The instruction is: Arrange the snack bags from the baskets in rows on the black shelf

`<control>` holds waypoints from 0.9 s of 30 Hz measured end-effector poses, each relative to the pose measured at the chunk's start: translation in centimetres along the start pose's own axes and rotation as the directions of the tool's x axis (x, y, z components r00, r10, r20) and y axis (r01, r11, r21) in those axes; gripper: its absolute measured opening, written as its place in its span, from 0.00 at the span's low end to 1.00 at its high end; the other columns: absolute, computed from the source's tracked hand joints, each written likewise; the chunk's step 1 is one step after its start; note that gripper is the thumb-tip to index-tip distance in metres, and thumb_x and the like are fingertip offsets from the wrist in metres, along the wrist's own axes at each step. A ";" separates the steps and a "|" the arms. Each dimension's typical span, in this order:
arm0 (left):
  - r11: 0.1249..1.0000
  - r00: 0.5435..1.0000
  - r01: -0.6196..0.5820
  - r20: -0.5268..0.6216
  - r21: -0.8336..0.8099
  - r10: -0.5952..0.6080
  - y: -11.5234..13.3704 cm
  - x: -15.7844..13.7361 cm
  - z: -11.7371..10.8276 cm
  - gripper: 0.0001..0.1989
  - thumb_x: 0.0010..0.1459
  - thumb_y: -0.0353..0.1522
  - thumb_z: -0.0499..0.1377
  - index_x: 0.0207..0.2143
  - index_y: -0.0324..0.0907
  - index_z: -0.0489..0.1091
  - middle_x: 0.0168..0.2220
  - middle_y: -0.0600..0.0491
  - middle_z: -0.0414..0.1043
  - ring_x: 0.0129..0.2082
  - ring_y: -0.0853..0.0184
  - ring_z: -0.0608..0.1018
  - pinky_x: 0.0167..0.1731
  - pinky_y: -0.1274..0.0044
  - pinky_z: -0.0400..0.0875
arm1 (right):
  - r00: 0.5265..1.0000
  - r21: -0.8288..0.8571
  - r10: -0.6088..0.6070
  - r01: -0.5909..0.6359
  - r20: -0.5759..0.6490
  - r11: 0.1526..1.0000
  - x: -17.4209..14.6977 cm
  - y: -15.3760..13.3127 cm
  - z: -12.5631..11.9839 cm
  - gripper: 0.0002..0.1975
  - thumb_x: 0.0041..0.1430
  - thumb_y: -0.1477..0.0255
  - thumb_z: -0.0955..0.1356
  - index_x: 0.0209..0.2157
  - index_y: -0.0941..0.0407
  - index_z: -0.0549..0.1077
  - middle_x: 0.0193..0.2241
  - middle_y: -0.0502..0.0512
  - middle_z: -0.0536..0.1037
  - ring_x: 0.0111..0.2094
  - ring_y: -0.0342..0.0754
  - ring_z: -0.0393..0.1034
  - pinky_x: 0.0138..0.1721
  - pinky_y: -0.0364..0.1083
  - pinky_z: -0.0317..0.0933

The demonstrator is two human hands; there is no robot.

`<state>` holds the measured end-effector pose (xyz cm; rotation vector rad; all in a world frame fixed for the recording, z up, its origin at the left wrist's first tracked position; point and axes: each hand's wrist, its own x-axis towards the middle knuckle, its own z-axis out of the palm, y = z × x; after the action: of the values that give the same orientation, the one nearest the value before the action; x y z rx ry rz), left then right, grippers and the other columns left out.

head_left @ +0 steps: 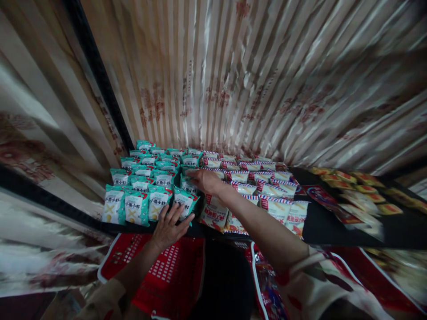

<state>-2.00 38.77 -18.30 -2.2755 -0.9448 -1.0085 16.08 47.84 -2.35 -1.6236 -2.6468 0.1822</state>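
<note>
My left hand (pixel 171 226) is open with its fingers spread, resting against the front of a teal and white snack packet (pixel 184 202) at the right end of the front row. Reaching across from the right, my right hand (pixel 207 181) lays its stretched fingers on top of a teal snack packet (pixel 189 186) one row further back. Its thumb is hidden. Several more teal packets (pixel 136 206) stand upright in rows on the left. Beside them, to the right, are rows of white packets with red lettering and striped tops (pixel 276 206), partly covered by my right forearm.
A dark shelf (pixel 320 222) carries the packets. Yellow and red packets (pixel 363 195) lie further right. Below the shelf edge are a red basket (pixel 182 266) and another red basket (pixel 255 271) with packets inside. Striped plastic sheeting (pixel 213 80) hangs behind, beside a dark post (pixel 100 75).
</note>
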 end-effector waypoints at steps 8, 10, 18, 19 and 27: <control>1.000 0.999 0.012 0.038 0.001 -0.012 -0.1 -0.1 0.1 0.24 0.54 0.38 0.60 0.55 0.56 0.63 0.56 0.51 0.60 0.60 0.59 0.58 0.60 0.62 0.49 | 0.995 -0.167 -0.014 0.030 0.099 0.986 1.6 -0.7 0.2 0.20 0.59 0.65 0.64 0.51 0.57 0.68 0.47 0.63 0.75 0.50 0.56 0.67 0.48 0.49 0.59; 1.000 0.999 0.007 0.040 0.002 -0.007 -0.1 -0.1 0.1 0.24 0.54 0.38 0.60 0.54 0.55 0.64 0.56 0.51 0.61 0.60 0.59 0.57 0.60 0.62 0.48 | 0.994 -0.154 -0.021 0.038 0.105 0.987 1.8 -0.5 0.6 0.19 0.59 0.65 0.65 0.50 0.58 0.69 0.46 0.63 0.75 0.50 0.55 0.67 0.49 0.48 0.58; 1.000 0.998 0.015 0.064 0.017 -0.016 0.0 -0.1 0.1 0.24 0.54 0.38 0.59 0.55 0.55 0.63 0.56 0.51 0.62 0.61 0.59 0.57 0.61 0.62 0.47 | 0.997 0.097 0.020 -0.028 0.077 0.995 3.0 -0.1 1.9 0.19 0.55 0.67 0.68 0.48 0.58 0.70 0.48 0.61 0.74 0.49 0.52 0.68 0.47 0.45 0.60; 1.000 0.998 0.014 0.063 0.018 -0.016 0.1 -0.1 0.1 0.24 0.54 0.38 0.59 0.55 0.55 0.63 0.56 0.51 0.62 0.61 0.59 0.57 0.61 0.62 0.47 | 0.998 0.129 0.017 -0.025 0.062 0.991 3.1 -0.2 2.0 0.18 0.55 0.68 0.68 0.48 0.58 0.70 0.47 0.61 0.74 0.49 0.52 0.68 0.47 0.45 0.59; 1.000 0.996 0.017 0.086 0.009 -0.017 0.2 -0.1 0.2 0.24 0.54 0.38 0.60 0.55 0.55 0.63 0.56 0.51 0.62 0.60 0.59 0.59 0.60 0.62 0.48 | 1.000 0.172 -0.018 0.014 0.023 0.985 2.9 0.0 2.3 0.19 0.56 0.67 0.68 0.48 0.60 0.70 0.47 0.64 0.73 0.48 0.52 0.68 0.47 0.46 0.59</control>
<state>-1.79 38.72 -18.53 -2.3240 -1.0031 -0.9190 14.55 50.24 -4.75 -1.5555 -2.5782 0.4198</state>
